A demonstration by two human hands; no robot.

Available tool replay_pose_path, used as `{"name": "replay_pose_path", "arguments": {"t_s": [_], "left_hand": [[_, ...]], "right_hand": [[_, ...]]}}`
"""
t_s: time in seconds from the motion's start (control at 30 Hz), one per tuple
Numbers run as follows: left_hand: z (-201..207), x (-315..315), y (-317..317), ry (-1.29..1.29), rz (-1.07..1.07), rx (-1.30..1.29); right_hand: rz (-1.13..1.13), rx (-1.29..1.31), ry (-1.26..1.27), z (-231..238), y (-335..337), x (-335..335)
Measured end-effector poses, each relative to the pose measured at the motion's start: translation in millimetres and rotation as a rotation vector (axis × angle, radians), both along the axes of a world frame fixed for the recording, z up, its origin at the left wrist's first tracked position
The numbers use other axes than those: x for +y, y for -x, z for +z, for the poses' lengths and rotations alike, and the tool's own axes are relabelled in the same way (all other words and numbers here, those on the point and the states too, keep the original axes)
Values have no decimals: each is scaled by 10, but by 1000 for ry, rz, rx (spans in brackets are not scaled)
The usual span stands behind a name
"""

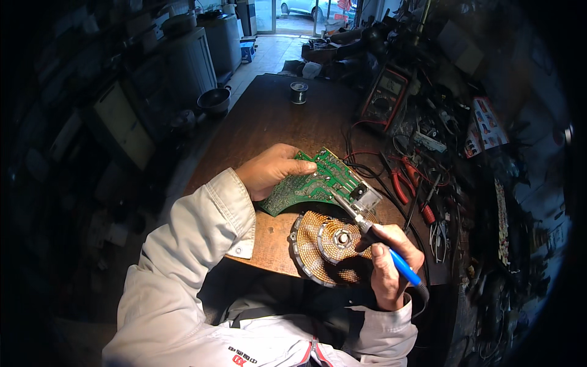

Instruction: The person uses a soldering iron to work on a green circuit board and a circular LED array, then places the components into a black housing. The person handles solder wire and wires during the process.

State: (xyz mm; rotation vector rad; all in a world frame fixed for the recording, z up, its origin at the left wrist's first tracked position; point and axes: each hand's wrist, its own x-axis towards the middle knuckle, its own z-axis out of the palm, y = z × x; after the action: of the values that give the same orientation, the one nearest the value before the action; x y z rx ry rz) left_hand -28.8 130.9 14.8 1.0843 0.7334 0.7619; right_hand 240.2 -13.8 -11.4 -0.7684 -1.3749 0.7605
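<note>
My left hand point(275, 170) grips a green circuit board point(312, 186) by its left side, thumb on top and fingers underneath. The board is held over the table, its curved edge facing me. In my right hand point(394, 263) is a soldering iron point(400, 266) with a blue handle, held like a pen. Its metal tip points up and left and reaches the board's lower right part; whether it touches cannot be made out. A metal bracket point(365, 199) sits on the board's right corner. Below the board lies a round part with rings of copper-coloured segments point(312, 248), partly hidden by my right hand.
A spool of solder wire point(298, 93) stands at the table's point(263, 122) far end. A multimeter point(385, 98) leans at the right behind cables. Red-handled pliers point(400, 185), a screwdriver point(427, 214) and tangled leads crowd the right side. A pan point(214, 101) sits beyond the left edge.
</note>
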Motion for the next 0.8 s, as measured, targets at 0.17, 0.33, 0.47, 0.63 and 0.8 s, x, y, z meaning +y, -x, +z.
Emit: {"name": "replay_pose_path", "arguments": {"t_s": [0.17, 0.33, 0.47, 0.63, 0.8], "left_hand": [[-105, 78, -7, 80, -6, -71], [-83, 54, -21, 120, 18, -106], [-111, 46, -5, 127, 32, -125], [-105, 41, -21, 123, 28, -115], [-108, 47, -21, 121, 45, -106]], "right_hand": [[-63, 73, 152, 127, 23, 301], [-61, -41, 132, 61, 53, 377], [-77, -127, 173, 31, 72, 363], [-91, -62, 129, -56, 90, 388], [-61, -85, 123, -15, 101, 394]]}}
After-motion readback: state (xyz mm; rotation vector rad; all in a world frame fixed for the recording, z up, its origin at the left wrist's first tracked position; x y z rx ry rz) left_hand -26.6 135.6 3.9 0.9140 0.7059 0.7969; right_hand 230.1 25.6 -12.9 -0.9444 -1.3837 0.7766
